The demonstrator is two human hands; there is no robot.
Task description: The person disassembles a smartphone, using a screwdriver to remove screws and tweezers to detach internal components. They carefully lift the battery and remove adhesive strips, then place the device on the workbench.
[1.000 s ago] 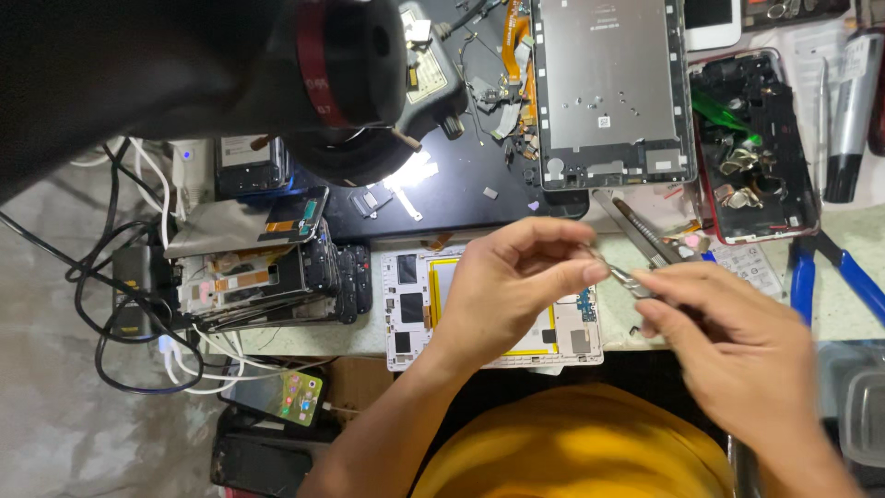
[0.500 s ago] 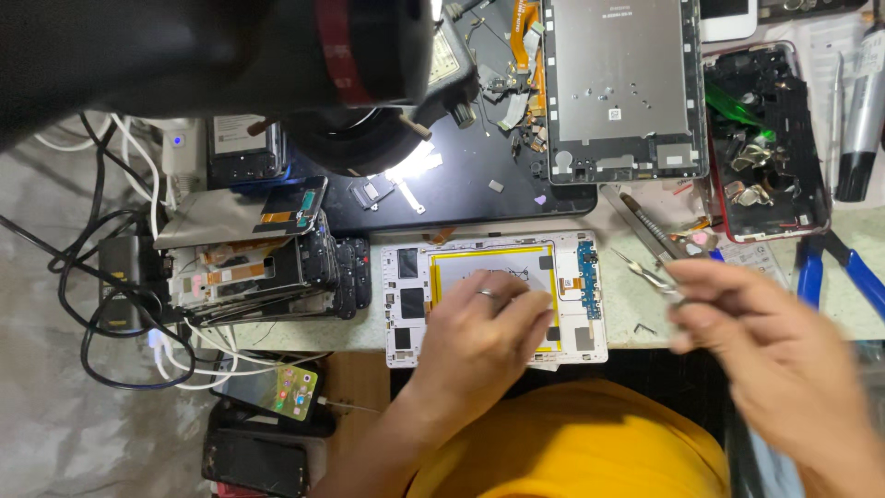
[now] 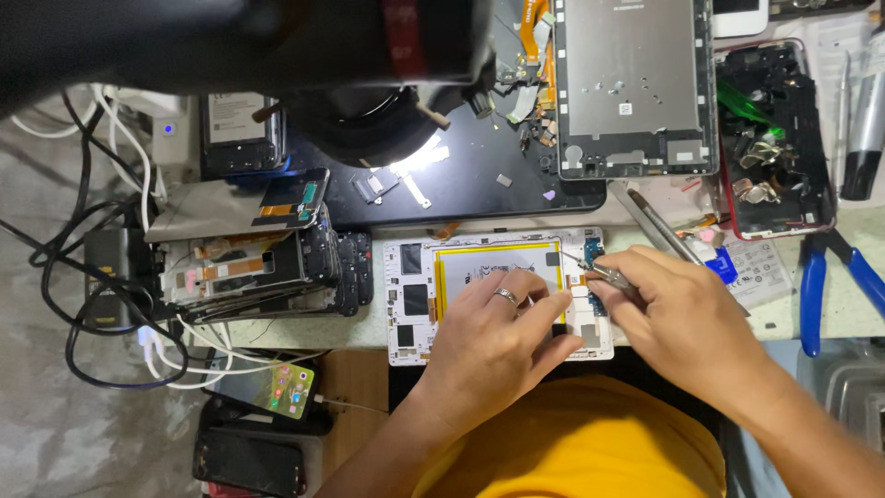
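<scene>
An opened white tablet (image 3: 412,304) lies at the table's near edge, its yellow-edged battery and circuit parts exposed. My left hand (image 3: 495,346), with a ring on one finger, rests flat on the battery and holds nothing. My right hand (image 3: 687,314) grips metal tweezers (image 3: 599,270). Their tips touch the small blue board at the tablet's right side.
A grey tablet back frame (image 3: 636,88) lies on a dark mat (image 3: 470,189). A red tray (image 3: 774,138) of parts, blue-handled pliers (image 3: 834,277), a stack of phones (image 3: 258,267), cables (image 3: 92,277) and a lit phone (image 3: 272,387) surround the work. A black microscope head (image 3: 277,55) hangs above.
My left hand dropped from the tweezers' tip onto the tablet's battery. My right hand moved left and down, bringing the tweezers to the tablet's right edge.
</scene>
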